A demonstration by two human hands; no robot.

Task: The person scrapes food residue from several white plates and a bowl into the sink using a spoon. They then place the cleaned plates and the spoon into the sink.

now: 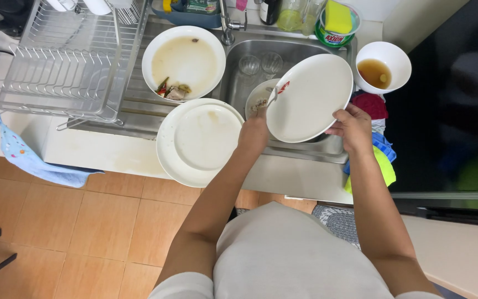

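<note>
**A:** What are the hands doing?

**B:** The right hand [354, 126] holds a white plate [311, 97] tilted over the sink [305, 52], its fingers clamped on the plate's lower right rim. The left hand [254, 133] is at the plate's left edge, fingers closed around what looks like a spoon or fork [272, 99] whose tip touches the plate near a small red scrap [283, 86]. I cannot tell which utensil it is.

**A:** What is below the plate?

**B:** Another dirty dish [256, 99] lies in the sink, with two clear glasses [260, 62] behind it. On the surface to the left sit a stack of white plates [197, 141] and, behind them, a bowl-like plate with food scraps [183, 61]. A wire drying rack [67, 61] stands further left. To the right, a white bowl of brown liquid [383, 66] sits near the sink's corner, with coloured cloths [380, 149] hanging off the edge just below it.

**A:** What might go wrong?

**B:** In my judgement, the plate is held by one rim only, and if it is greasy or wet it could slip and strike the dish or glasses below. The stack of plates overhangs the surface's front edge, so a nudge from the left forearm might tip it onto the floor. The right elbow, swinging out, could upset the bowl of liquid.
</note>
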